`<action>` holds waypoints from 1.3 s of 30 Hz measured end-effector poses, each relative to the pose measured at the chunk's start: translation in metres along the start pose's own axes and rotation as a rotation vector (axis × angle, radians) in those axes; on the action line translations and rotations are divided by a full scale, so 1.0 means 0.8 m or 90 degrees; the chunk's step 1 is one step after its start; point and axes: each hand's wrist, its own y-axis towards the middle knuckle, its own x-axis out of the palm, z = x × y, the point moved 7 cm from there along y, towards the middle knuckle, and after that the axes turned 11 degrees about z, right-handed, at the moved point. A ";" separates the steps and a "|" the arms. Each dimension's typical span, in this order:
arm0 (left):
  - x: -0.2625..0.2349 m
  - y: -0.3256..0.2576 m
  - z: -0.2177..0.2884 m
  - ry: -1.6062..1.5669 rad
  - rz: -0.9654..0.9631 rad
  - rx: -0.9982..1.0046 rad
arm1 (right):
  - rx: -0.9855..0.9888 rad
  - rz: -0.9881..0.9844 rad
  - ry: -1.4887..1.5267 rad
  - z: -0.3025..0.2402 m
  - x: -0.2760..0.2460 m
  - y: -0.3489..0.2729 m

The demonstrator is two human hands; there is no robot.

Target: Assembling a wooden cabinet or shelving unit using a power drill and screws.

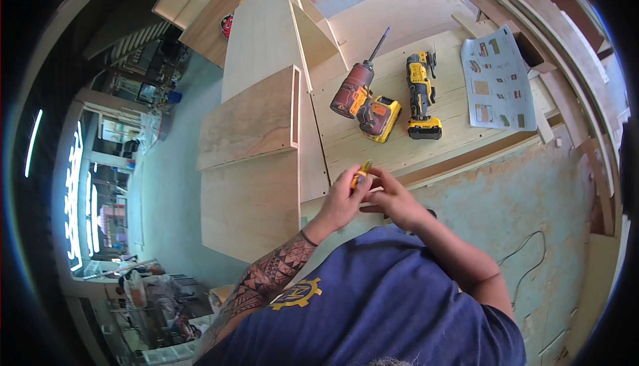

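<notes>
1. Take your hands as the clock's centre, 12 straight ahead. The small yellow item is right there, upright-ish, its narrow end tipped toward 12; its exact kind is too small to tell.
2. Your left hand is closed around it, thumb and fingers wrapped near its lower part. Keep that hold firm but not tight, so that you can turn it without a slip.
3. Your right hand sits at about 4, fingers loosely bent with gaps between them. Whether its fingertips touch the item, I cannot tell. Let them steady its side, and treat the narrow end as sharp until you have checked it.
4. Work over the pale wooden board rather than over its near edge, so that a drop lands on wood.
5. The drill lies at 12, its long bit angled toward 1; keep your knuckles behind it. The yellow-and-black power tool lies at 1.
6. Leave the printed sheet flat at 2, where you can glance at it. The plywood panel stands at 10; mind your left elbow.
</notes>
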 end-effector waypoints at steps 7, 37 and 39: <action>-0.093 -0.026 0.041 0.302 -0.129 0.084 | 0.403 -0.062 0.333 0.117 0.049 0.024; -0.354 0.171 0.094 0.970 -0.153 -0.256 | -0.238 0.050 -0.271 0.094 0.026 0.110; -0.344 0.178 0.097 0.944 -0.144 -0.301 | -0.231 0.057 -0.264 0.096 0.026 0.114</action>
